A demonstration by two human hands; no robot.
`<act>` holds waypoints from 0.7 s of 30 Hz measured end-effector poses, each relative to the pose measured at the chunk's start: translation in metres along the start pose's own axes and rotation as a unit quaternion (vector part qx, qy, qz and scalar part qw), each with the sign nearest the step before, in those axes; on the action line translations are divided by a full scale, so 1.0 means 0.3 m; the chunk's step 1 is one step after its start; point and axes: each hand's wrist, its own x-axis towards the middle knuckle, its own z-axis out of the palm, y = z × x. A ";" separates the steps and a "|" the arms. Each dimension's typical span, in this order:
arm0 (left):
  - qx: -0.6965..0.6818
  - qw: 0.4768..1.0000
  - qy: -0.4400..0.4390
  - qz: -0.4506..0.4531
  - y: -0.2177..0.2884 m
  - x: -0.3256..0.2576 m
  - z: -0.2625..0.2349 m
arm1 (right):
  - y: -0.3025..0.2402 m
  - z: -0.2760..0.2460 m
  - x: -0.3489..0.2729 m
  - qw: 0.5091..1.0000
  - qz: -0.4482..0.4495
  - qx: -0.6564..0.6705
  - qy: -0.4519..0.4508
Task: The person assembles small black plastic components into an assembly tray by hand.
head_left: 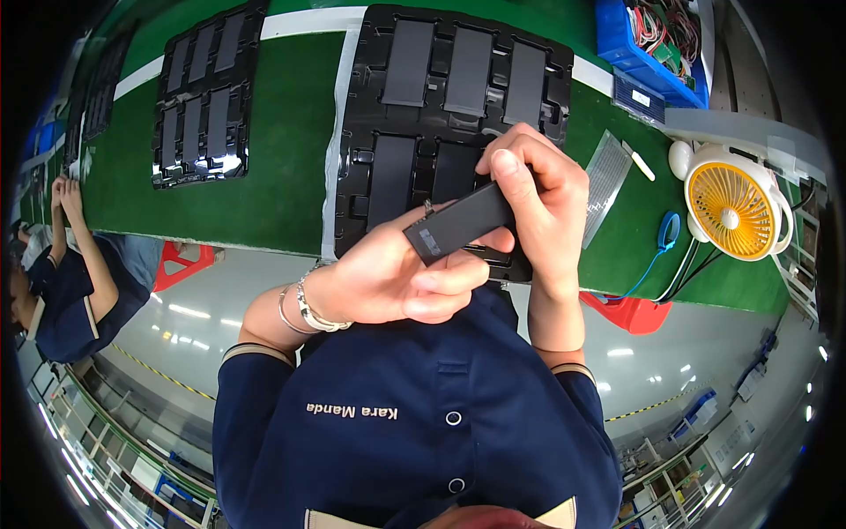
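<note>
While both hands meet over the near edge of the green belt [282, 176], a flat black battery cell [458, 225] sits between them. L hand [397, 278] cups it from below, fingers curled round its near end; R hand [542, 194] pinches the far end, thumb on top. Just behind: black moulded tray [361, 132] w/ more dark cells in slots. 2nd tray [172, 141] further left, yellow desk fan [731, 212] off right, blue bin [630, 53] top right.
</note>
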 end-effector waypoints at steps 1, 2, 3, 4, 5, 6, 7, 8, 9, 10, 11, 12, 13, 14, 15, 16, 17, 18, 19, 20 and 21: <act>-0.020 0.999 -0.012 -0.028 -0.003 0.002 -0.007 | -0.006 -0.001 -0.004 1.000 -0.001 0.000 0.001; -0.040 0.997 -0.024 -0.056 -0.004 0.004 -0.009 | -0.014 -0.002 -0.008 1.000 0.013 -0.019 0.001; -0.008 0.999 0.000 -0.050 -0.005 0.002 0.005 | -0.019 -0.003 -0.010 0.999 0.026 -0.039 0.001; -0.008 0.999 0.001 -0.053 -0.003 0.004 0.002 | -0.015 -0.002 -0.009 0.999 0.027 -0.039 0.003; -0.002 0.999 0.004 -0.042 -0.002 0.006 -0.005 | -0.007 0.001 -0.006 0.998 -0.001 -0.065 0.025; 0.004 0.999 0.007 -0.032 0.000 0.007 -0.011 | 0.000 0.002 -0.002 0.994 -0.029 -0.091 0.046; 0.004 0.999 0.008 -0.032 -0.001 0.007 -0.014 | 0.006 0.000 0.001 0.994 -0.029 -0.090 0.046; 0.032 0.999 0.031 -0.012 -0.002 0.007 -0.015 | 0.012 -0.003 0.005 0.988 -0.057 -0.128 0.062; 0.060 0.997 0.053 0.008 -0.003 0.007 -0.014 | 0.014 -0.007 0.007 0.979 -0.085 -0.166 0.077; 0.060 0.997 0.052 0.007 -0.012 0.009 0.001 | 0.007 -0.013 0.002 0.979 -0.084 -0.167 0.078; 0.223 0.960 0.152 0.069 -0.029 0.011 0.034 | -0.010 -0.019 -0.007 0.989 0.002 -0.132 0.061; 0.377 0.884 0.245 0.129 -0.035 0.013 0.058 | -0.019 -0.026 -0.014 0.990 0.089 -0.096 0.042; 0.460 0.838 0.251 0.151 -0.031 0.005 0.066 | -0.015 -0.033 -0.027 0.992 0.122 -0.032 -0.001; 0.462 0.838 0.250 0.151 -0.030 -0.002 0.058 | -0.029 -0.030 -0.035 0.986 0.151 0.065 -0.021; 0.559 0.777 0.250 0.145 -0.030 -0.009 0.042 | -0.038 -0.034 -0.045 0.984 0.150 0.096 -0.014; 0.649 0.706 0.248 0.137 -0.024 -0.019 0.033 | -0.044 -0.038 -0.051 0.981 0.149 0.126 -0.008; 0.782 0.531 0.249 0.213 -0.006 -0.032 0.028 | -0.051 -0.054 -0.048 0.989 0.134 0.065 0.023; 0.816 0.435 0.266 0.271 0.020 -0.041 0.011 | -0.056 -0.081 -0.048 0.991 0.118 0.005 0.055; 0.826 0.352 0.332 0.290 0.041 -0.061 0.005 | -0.016 -0.112 -0.051 0.988 0.079 -0.097 0.089; 0.848 0.204 0.362 0.328 0.076 -0.070 -0.040 | -0.020 -0.132 -0.050 0.982 0.082 -0.107 0.129; 0.847 0.159 0.398 0.314 0.102 -0.083 -0.067 | 0.001 -0.165 -0.060 0.977 0.068 -0.161 0.121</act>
